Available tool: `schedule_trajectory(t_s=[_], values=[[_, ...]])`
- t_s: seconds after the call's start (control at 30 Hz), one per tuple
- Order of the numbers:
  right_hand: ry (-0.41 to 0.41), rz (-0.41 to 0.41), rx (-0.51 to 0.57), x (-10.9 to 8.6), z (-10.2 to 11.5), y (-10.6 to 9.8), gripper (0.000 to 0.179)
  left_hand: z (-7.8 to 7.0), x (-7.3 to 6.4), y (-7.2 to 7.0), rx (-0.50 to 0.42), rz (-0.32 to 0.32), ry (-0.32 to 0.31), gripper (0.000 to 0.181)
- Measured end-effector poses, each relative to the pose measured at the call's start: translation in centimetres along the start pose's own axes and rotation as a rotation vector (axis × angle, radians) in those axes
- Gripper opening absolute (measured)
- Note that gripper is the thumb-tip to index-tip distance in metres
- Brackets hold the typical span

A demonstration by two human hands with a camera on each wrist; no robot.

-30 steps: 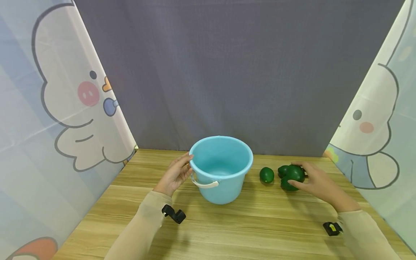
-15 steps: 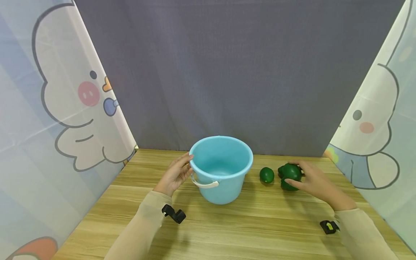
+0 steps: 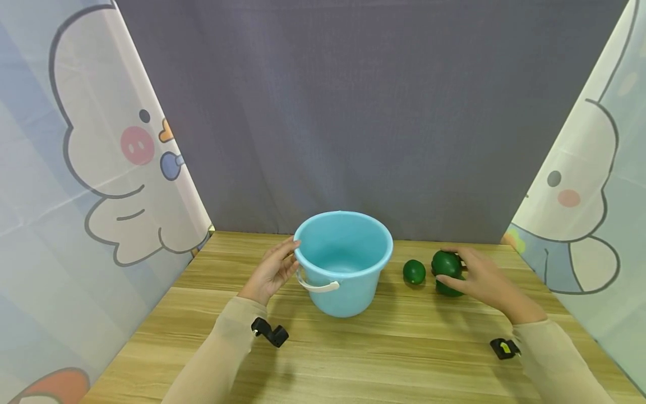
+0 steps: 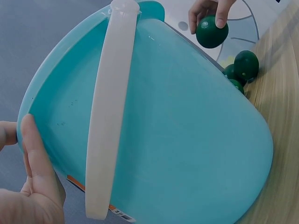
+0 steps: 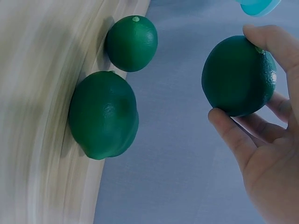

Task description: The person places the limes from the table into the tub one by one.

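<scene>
A light blue bucket point(image 3: 343, 297) with a white handle point(image 3: 319, 288) stands upright on the table. My left hand point(image 3: 270, 273) grips its rim at the left side, with the thumb below the lip in the left wrist view. My right hand point(image 3: 479, 280) pinches a dark green lime point(image 5: 236, 77) between thumb and fingers, raised above the table. Below it lies another lime point(image 3: 448, 288), with one more partly hidden behind it in the right wrist view. A single lime point(image 3: 414, 272) sits between these and the bucket.
The wood-grain table point(image 3: 353, 359) ends at a dark grey curtain point(image 3: 373, 123) behind the bucket. Curtains with cartoon animals hang at the left point(image 3: 101, 224) and right point(image 3: 585, 224). Black camera mounts are strapped to both wrists.
My right hand has moved left with the lime in it, toward the bucket. The left hand and bucket have stayed put.
</scene>
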State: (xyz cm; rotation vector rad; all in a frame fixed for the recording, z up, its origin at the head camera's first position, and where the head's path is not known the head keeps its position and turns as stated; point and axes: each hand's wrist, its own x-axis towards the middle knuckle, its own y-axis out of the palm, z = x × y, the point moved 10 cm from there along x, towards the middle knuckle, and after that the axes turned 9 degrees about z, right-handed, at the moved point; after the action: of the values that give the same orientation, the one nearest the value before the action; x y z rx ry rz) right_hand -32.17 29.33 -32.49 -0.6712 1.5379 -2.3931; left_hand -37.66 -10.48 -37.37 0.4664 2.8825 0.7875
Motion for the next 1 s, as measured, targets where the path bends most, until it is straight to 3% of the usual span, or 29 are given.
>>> schedule_trajectory(t_s=[0.3,1.0], values=[[-0.052,-0.021,-0.004,0.4,0.8,-0.1,0.063,0.0,0.0,0.1,-0.001,0.003,-0.003,0.050],[-0.058,-0.025,-0.012,1.2,2.4,-0.7,0.064,0.0,0.0,0.2,0.004,0.006,-0.002,0.049]])
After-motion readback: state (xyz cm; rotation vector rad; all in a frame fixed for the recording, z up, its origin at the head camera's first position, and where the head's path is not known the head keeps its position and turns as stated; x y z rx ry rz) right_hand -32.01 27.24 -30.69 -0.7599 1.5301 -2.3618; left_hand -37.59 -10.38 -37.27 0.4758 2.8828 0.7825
